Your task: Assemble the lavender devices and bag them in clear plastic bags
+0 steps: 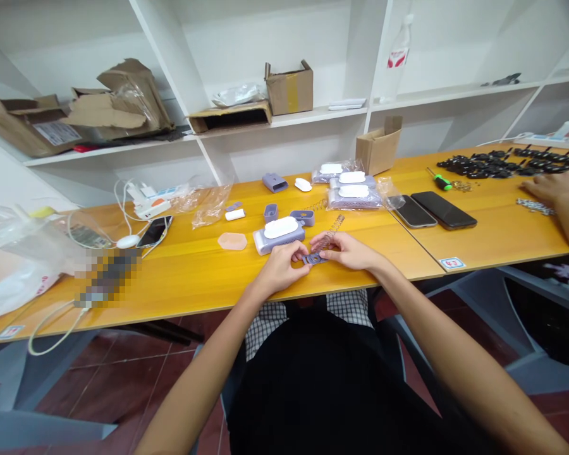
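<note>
My left hand (284, 266) pinches one end of a small grey-purple plastic plate (315, 258) with a round opening, near the table's front edge. The other end is in the fingers of my right hand (348, 250). A coil spring (336, 226) slants up by the right fingers; whether it is gripped or fixed to the plate is hard to see. Just beyond my left hand lies a grey-purple case (279, 236) with a white oval top. Past it stand two hollow grey-purple parts, one upright (270, 212) and one on its side (303, 218).
Several bagged cases (353, 193) lie at the back, near a cardboard box (379, 148). Two phones (443, 210) and a screwdriver (440, 181) are to the right. Another person's hand (557, 189) rests by black parts (483, 165). Cables and a power strip (152, 207) occupy the left.
</note>
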`<move>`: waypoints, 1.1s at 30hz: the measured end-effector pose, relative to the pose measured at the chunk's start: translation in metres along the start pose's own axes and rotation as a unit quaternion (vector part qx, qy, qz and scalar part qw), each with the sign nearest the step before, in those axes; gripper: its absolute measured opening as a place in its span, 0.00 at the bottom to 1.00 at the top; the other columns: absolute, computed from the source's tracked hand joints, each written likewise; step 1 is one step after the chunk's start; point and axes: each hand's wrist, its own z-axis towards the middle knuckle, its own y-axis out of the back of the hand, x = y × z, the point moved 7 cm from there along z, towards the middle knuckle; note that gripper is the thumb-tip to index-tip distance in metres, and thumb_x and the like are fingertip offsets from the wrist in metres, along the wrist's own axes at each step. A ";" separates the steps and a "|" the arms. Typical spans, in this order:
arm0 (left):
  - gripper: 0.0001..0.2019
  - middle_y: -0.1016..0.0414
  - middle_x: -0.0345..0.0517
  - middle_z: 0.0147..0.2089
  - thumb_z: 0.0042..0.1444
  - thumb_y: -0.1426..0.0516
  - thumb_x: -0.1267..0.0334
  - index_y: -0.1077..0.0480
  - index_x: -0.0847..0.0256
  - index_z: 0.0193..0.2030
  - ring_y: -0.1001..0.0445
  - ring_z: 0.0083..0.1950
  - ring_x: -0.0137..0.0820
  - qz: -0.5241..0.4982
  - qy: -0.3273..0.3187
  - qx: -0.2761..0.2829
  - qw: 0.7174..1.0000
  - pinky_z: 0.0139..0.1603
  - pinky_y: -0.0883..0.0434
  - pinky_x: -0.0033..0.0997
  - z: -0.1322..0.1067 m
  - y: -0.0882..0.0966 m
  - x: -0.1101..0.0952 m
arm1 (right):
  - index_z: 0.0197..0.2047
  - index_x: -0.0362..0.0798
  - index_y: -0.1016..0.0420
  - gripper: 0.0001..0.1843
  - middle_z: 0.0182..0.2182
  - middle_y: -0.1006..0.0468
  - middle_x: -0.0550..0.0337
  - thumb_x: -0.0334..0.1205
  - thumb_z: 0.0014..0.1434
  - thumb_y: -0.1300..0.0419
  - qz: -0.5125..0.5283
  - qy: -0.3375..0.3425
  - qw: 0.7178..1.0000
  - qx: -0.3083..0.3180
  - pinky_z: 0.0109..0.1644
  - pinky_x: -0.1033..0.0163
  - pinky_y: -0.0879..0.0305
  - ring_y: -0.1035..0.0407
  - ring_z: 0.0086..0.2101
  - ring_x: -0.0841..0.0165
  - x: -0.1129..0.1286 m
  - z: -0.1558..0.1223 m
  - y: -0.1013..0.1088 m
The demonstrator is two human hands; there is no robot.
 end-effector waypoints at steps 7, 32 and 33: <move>0.07 0.20 0.42 0.38 0.57 0.36 0.67 0.26 0.59 0.43 0.23 0.40 0.33 -0.012 0.004 0.014 1.000 0.45 0.24 0.36 0.001 -0.001 -0.002 | 0.56 0.51 0.24 0.16 0.49 0.17 0.54 0.38 0.65 0.34 0.060 0.003 0.998 0.036 0.63 0.47 0.28 0.23 0.52 0.60 0.003 -0.003 0.002; 0.10 0.18 0.45 0.44 0.60 0.36 0.63 0.27 0.59 0.47 0.21 0.42 0.33 -0.050 0.014 0.027 0.998 0.47 0.22 0.37 0.002 -0.001 -0.001 | 0.45 0.51 0.25 0.17 0.43 0.19 0.56 0.41 0.54 0.27 0.019 0.005 1.000 0.020 0.60 0.47 0.28 0.23 0.46 0.61 0.006 -0.001 0.001; 0.10 0.18 0.45 0.44 0.59 0.36 0.63 0.27 0.59 0.47 0.21 0.42 0.33 -0.055 0.013 0.026 0.998 0.47 0.22 0.37 0.003 -0.001 -0.001 | 0.45 0.51 0.26 0.17 0.43 0.19 0.56 0.41 0.55 0.27 0.026 0.004 0.999 0.020 0.60 0.47 0.27 0.23 0.46 0.61 0.005 -0.001 0.001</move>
